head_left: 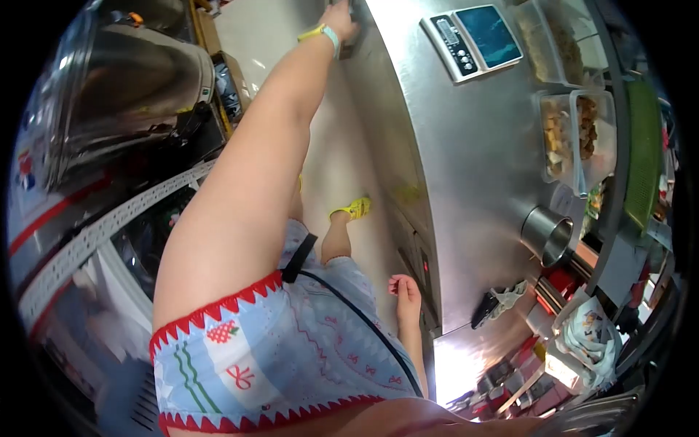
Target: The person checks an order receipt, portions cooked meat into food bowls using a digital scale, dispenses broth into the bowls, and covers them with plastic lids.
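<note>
My left arm stretches to the top of the view, where my left hand (339, 23) has its fingers bent at the front side of the steel counter (466, 131). A small dark metallic part shows beside the fingers, but I cannot make out what they grip. A yellow band and a pale green band circle that wrist. Lower down, my right hand (405, 288) hangs beside the counter's front with its fingers curled in and no object visible in them.
On the counter are a digital scale (473, 42), clear food containers (559, 138), a steel cup (546, 234) and a small dark item with crumpled wrapping (499, 304). A green basket (642, 153) stands beyond. Large steel vessels (138, 87) stand left. A yellow shoe (354, 210) is on the floor.
</note>
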`<state>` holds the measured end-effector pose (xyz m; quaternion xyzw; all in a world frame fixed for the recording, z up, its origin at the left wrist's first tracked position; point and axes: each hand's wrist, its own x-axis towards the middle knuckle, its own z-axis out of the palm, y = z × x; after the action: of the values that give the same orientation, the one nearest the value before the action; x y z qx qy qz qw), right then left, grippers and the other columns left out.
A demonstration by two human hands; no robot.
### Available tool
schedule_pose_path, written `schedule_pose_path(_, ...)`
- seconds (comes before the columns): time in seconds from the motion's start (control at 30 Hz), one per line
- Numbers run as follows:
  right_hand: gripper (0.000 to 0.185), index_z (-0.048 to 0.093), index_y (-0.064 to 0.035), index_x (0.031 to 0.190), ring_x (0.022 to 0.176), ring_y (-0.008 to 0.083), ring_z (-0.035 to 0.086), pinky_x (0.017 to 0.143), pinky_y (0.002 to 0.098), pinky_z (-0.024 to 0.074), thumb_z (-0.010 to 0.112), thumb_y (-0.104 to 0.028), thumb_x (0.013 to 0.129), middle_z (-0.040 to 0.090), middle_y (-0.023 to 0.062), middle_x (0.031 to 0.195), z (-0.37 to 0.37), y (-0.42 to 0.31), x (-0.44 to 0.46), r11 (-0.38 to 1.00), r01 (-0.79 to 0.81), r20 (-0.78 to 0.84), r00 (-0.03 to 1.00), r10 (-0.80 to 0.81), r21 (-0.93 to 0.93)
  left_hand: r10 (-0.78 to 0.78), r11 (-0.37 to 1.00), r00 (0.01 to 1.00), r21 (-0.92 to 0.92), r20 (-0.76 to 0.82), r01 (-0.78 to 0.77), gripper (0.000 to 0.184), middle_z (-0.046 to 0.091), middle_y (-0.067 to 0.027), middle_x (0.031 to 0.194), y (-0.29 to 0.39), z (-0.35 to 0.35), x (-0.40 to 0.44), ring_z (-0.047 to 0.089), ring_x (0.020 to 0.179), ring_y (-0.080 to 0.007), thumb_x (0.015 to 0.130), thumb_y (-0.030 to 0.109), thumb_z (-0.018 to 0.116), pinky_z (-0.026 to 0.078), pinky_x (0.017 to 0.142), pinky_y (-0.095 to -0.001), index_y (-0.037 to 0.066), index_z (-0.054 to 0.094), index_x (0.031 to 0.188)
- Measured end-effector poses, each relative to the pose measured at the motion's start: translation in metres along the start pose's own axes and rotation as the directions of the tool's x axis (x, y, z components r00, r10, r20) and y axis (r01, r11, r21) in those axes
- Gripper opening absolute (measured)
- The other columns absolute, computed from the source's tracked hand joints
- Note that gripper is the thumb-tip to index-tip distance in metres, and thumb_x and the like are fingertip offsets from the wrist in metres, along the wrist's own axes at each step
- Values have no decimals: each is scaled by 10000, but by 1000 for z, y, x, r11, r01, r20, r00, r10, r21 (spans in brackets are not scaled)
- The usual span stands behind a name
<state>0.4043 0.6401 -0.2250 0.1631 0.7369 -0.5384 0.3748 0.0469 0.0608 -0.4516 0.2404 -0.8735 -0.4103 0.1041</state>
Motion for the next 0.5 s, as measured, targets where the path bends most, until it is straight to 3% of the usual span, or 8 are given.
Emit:
schedule_pose_path(0.03,208,616,-18,955,761,101,558,713,247,461,461,-151,995,622,32,868,16,3,1,999,-32,-37,999,34,43,-3,1000,1000,-16,26,4,460,573,-184,1188,-3,10,5,595,995,-356,922,395,535,503,848,-486,94,477,1265)
schedule_pose_path(0.07,209,621,-17,948,763,102,565,709,247,464,462,-144,993,630,37,871,29,5,-1,994,-66,-70,995,72,85,-186,773,979,-603,84,198,409,592,-175,1148,8,9,7,602,982,-345,929,360,527,511,808,-461,79,502,1225)
schedule_pose_path(0.1,209,621,-17,948,763,102,565,709,247,464,462,-144,993,630,37,871,43,5,1,992,-95,-87,991,102,83,-313,215,919,-925,240,314,362,611,-167,1107,19,-2,1,608,969,-333,936,325,519,519,769,-437,63,526,1185)
schedule_pose_path(0.13,207,622,-14,936,752,102,564,702,245,464,463,-136,990,628,38,860,61,1,9,998,-66,-62,996,64,-25,-91,219,966,-941,244,258,333,618,-207,1028,36,-27,-17,605,938,-369,888,265,584,503,784,-433,33,527,1120)
schedule_pose_path(0.17,205,622,-12,924,742,102,563,694,244,464,464,-127,987,626,38,848,79,-4,18,991,-29,-29,999,26,-132,6,817,997,-576,78,40,331,613,-223,1012,40,-44,-29,598,933,-385,862,247,613,492,804,-438,26,528,1093)
schedule_pose_path(0.2,205,620,-9,915,729,103,559,688,244,463,463,-122,986,620,37,833,91,-11,26,984,24,-18,999,-27,-178,212,972,977,100,20,-213,333,609,-239,996,41,-58,-37,590,929,-401,835,230,642,481,824,-443,18,529,1066)
schedule_pose_path(0.37,179,576,0,984,735,121,529,695,256,446,437,-111,995,579,50,822,137,-89,60,953,271,-88,955,-284,-137,-142,987,988,-64,57,145,347,615,-265,1019,11,-150,-147,593,983,-413,830,197,632,475,840,-430,-8,557,1099)
schedule_pose_path(0.5,168,544,7,1088,783,124,511,743,250,424,464,-98,983,567,61,911,153,-110,119,891,407,-108,895,-433,-202,151,961,957,263,-247,-84,553,392,-224,1399,-9,-197,-272,269,1357,-422,780,178,612,164,1118,-533,47,440,1289)
